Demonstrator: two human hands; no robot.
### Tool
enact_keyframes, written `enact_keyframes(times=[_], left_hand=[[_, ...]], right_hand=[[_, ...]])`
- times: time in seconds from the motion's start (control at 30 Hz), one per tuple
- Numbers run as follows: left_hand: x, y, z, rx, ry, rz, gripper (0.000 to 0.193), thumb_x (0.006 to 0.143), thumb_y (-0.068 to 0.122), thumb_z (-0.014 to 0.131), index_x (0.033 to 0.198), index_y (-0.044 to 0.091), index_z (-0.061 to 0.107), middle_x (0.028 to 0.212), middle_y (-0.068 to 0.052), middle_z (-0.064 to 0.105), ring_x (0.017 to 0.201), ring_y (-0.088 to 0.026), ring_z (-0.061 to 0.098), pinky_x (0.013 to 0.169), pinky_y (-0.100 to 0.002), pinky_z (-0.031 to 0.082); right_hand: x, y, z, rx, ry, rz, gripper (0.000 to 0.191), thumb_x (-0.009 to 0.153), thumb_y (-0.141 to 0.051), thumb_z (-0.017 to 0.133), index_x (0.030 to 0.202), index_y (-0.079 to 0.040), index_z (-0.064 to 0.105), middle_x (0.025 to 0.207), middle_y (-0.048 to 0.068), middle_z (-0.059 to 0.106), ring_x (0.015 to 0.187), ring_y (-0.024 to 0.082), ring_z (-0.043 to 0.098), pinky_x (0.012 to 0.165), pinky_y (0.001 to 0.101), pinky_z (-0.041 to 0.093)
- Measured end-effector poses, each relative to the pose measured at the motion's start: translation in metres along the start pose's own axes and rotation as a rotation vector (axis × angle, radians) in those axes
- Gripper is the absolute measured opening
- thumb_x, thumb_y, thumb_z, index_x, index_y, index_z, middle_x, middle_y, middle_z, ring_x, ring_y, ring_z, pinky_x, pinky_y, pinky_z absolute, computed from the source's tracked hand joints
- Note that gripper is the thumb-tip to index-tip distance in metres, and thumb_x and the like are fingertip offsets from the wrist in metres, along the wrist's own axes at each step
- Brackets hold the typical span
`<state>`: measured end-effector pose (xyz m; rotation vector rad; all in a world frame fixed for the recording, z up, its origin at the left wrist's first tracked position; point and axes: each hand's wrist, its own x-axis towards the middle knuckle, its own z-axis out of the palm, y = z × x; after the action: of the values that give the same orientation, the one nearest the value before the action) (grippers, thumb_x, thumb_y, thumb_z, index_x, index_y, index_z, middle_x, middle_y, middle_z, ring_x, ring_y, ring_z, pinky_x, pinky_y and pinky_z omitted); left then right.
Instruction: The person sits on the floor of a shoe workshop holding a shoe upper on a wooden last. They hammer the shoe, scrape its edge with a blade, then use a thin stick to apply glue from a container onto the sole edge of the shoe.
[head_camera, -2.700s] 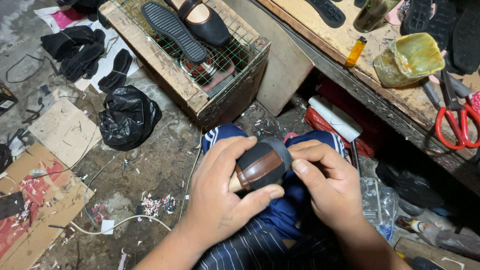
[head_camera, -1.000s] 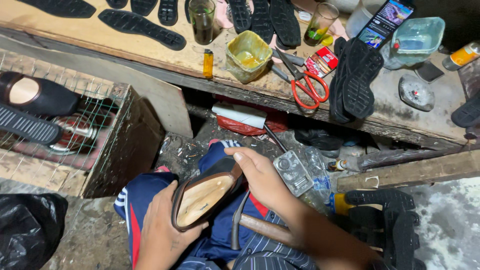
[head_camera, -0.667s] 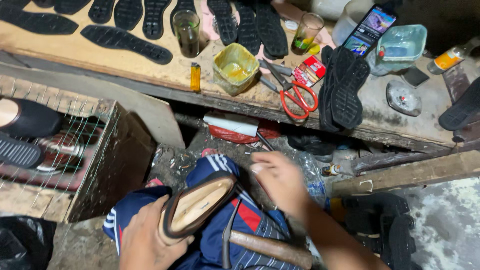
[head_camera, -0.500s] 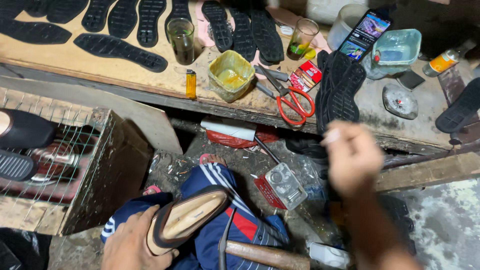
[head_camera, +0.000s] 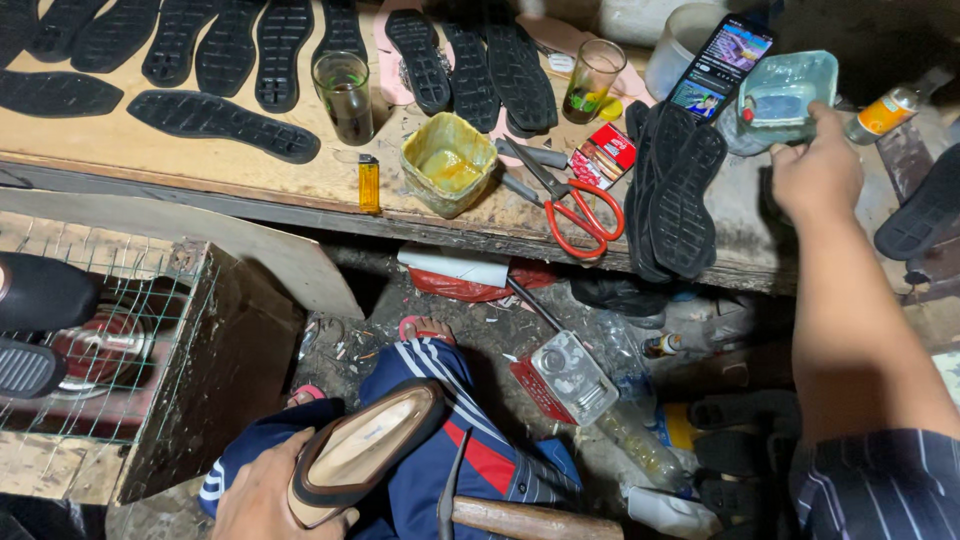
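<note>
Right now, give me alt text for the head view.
The left hand holds a tan-lined shoe on the lap, while the right hand reaches to a clear plastic tub on the wooden workbench strewn with black soles.

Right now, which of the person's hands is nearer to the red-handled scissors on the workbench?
Right. The right hand is up at bench level, to the right of the red-handled scissors. The left hand is far below them, holding a shoe on the lap.
</note>
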<state>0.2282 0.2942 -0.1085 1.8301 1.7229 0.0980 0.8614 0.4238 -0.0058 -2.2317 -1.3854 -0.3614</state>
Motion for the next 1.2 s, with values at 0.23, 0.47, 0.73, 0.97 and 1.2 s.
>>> enact_keyframes(times=[0.23, 0.47, 0.73, 0.97, 1.2], left_hand=[[0.01, 0.002, -0.001, -0.004, -0.041, -0.015, 0.115, 0.041, 0.034, 0.104, 0.143, 0.019, 0.053, 0.133, -0.011, 0.065, 0.121, -0.03, 0.06, 0.107, -0.042, 0.043], [0.015, 0.001, -0.001, -0.015, -0.038, 0.011, 0.115, 0.04, 0.033, 0.103, 0.142, 0.017, 0.053, 0.133, -0.012, 0.064, 0.122, -0.031, 0.06, 0.106, -0.042, 0.043], [0.012, 0.005, -0.005, -0.01, -0.048, -0.024, 0.116, 0.04, 0.03, 0.104, 0.142, 0.016, 0.052, 0.134, -0.012, 0.063, 0.122, -0.031, 0.059, 0.106, -0.042, 0.043], [0.001, 0.013, -0.006, -0.031, 0.01, -0.047, 0.108, 0.042, 0.027, 0.101, 0.14, 0.02, 0.056, 0.13, -0.011, 0.066, 0.12, -0.031, 0.061, 0.106, -0.042, 0.045], [-0.007, -0.007, 0.001, -0.092, 0.07, 0.069, 0.117, 0.039, 0.033, 0.101, 0.143, 0.013, 0.053, 0.13, -0.013, 0.064, 0.119, -0.032, 0.06, 0.103, -0.045, 0.043]], right_hand=[[0.014, 0.004, 0.004, -0.152, 0.073, -0.095, 0.044, 0.096, -0.019, 0.076, 0.138, -0.008, 0.067, 0.113, 0.022, 0.072, 0.102, 0.044, 0.067, 0.088, 0.0522, 0.051], [0.02, 0.004, 0.009, -0.149, 0.109, -0.135, 0.04, 0.095, -0.019, 0.078, 0.131, -0.004, 0.07, 0.119, 0.026, 0.07, 0.105, 0.046, 0.065, 0.088, 0.052, 0.05], [0.023, -0.003, 0.007, -0.182, 0.133, -0.066, 0.027, 0.096, -0.022, 0.078, 0.116, -0.005, 0.075, 0.101, 0.024, 0.072, 0.092, 0.045, 0.068, 0.081, 0.0514, 0.051], [0.019, 0.017, 0.005, -0.129, 0.233, -0.103, 0.024, 0.091, -0.017, 0.076, 0.111, -0.004, 0.075, 0.099, 0.022, 0.074, 0.09, 0.041, 0.069, 0.08, 0.0484, 0.053], [-0.01, 0.016, -0.016, 0.21, 0.338, -0.083, 0.017, 0.095, -0.006, 0.071, 0.11, 0.0, 0.067, 0.102, 0.013, 0.072, 0.09, 0.025, 0.07, 0.08, 0.0369, 0.056]])
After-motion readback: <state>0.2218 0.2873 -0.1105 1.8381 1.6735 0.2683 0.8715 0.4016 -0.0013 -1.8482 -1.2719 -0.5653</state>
